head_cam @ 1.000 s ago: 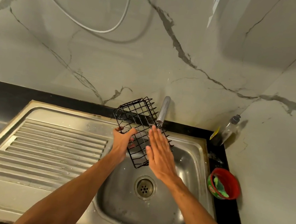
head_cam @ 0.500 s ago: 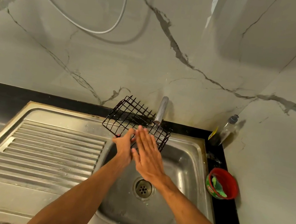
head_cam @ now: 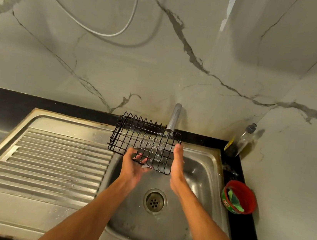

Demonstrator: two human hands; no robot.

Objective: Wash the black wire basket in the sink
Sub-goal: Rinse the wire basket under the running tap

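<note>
We hold the black wire basket (head_cam: pixel 144 141) above the far side of the sink (head_cam: pixel 159 232) under the tap (head_cam: pixel 174 118), long axis left to right, left hand (head_cam: pixel 134 168) curled into its near edge, right hand (head_cam: pixel 176 168) flat against its right end.

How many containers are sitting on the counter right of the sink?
2. A clear bottle stands in the back corner; a red tub sits nearer, beside the sink. None seems hidden.
</note>
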